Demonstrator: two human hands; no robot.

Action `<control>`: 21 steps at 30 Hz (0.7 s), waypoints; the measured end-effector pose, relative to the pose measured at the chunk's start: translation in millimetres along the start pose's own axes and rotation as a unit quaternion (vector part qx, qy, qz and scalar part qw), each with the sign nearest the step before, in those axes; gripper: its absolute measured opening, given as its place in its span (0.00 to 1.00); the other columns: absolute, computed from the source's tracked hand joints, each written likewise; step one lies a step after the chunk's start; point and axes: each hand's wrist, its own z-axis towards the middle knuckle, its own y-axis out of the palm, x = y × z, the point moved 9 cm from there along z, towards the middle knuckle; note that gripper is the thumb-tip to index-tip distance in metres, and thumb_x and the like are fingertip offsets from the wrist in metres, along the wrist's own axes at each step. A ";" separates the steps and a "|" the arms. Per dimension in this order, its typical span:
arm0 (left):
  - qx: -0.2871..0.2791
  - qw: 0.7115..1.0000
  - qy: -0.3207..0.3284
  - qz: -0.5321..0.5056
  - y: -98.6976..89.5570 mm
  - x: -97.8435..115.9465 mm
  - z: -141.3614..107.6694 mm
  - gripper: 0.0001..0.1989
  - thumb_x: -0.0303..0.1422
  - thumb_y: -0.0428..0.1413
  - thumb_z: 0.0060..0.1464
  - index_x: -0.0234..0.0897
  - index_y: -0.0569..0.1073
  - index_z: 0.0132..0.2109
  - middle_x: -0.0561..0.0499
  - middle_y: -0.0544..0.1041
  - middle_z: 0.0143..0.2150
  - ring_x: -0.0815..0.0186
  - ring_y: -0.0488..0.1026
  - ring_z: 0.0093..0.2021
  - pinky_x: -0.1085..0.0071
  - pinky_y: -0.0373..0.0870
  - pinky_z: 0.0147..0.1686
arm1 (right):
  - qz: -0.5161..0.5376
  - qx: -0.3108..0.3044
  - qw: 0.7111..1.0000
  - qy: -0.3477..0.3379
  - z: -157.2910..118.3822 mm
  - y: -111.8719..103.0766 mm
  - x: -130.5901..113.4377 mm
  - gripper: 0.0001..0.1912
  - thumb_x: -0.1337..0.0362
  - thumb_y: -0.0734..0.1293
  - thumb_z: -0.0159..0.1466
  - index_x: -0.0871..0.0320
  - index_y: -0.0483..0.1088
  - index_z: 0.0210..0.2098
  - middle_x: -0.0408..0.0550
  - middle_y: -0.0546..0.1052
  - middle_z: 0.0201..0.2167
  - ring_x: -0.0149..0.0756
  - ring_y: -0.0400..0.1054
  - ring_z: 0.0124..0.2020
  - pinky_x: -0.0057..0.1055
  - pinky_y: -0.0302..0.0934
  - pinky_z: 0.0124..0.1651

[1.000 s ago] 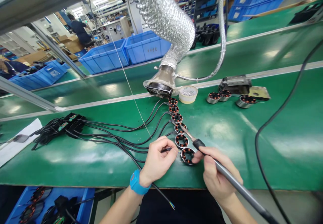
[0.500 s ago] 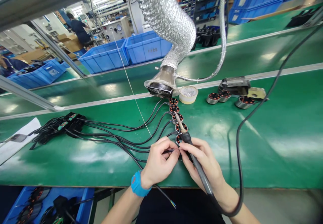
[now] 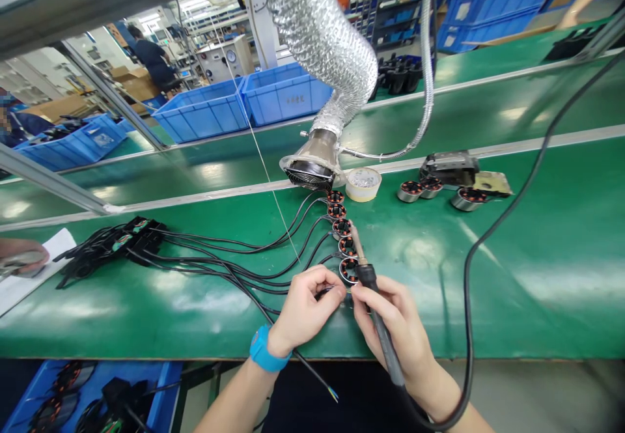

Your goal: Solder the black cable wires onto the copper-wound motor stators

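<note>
My left hand (image 3: 306, 309), with a blue band (image 3: 266, 351) at the wrist, pinches a black cable (image 3: 323, 292) close to its end. My right hand (image 3: 403, 329) holds a soldering iron (image 3: 389, 348), its tip pointing away over the bench. The right thumb and fingertips are also pinched together just across from the left ones; whatever is between them is too small to make out. Right beyond the fingertips lies the nearest motor stator (image 3: 348, 270), in a row of several with copper windings. Another cable (image 3: 315, 371) passes beneath my left wrist, its coloured wire ends hanging past the bench edge.
A fume extractor hood (image 3: 312, 163) hangs above the row's far end, beside a round white tub (image 3: 362, 184). Loose stators (image 3: 469, 198) stand at right. Bundled black cables (image 3: 139, 241) lie left, near another person's blurred hand (image 3: 22, 255). A blue bin (image 3: 166, 381) sits below.
My right hand and the soldering iron have shifted slightly right, uncovering more of the nearest stators. The left hand keeps its pinch. Another person's hand has appeared at the left edge.
</note>
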 end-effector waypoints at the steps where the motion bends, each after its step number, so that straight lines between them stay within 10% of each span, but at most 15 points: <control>1: -0.003 1.000 -0.010 -0.019 0.7 -2.0 0.1 0.08 0.33 0.59 0.58 0.32 0.73 0.33 0.50 0.72 0.32 0.69 0.68 0.32 0.73 0.65 0.34 | -0.002 -0.006 1.000 0.001 -3.6 2.3 1.5 0.27 0.76 0.63 0.69 0.52 0.63 0.65 0.55 0.68 0.53 0.43 0.71 0.52 0.35 0.73 0.51; 21: -0.012 0.992 -0.084 -0.090 1.0 -15.2 0.8 0.11 0.36 0.62 0.54 0.32 0.73 0.33 0.54 0.69 0.27 0.74 0.61 0.27 0.76 0.59 0.29 | 0.041 0.041 0.996 0.069 1.4 -12.1 9.7 0.21 0.75 0.69 0.66 0.54 0.67 0.56 0.50 0.75 0.43 0.43 0.71 0.48 0.41 0.71 0.50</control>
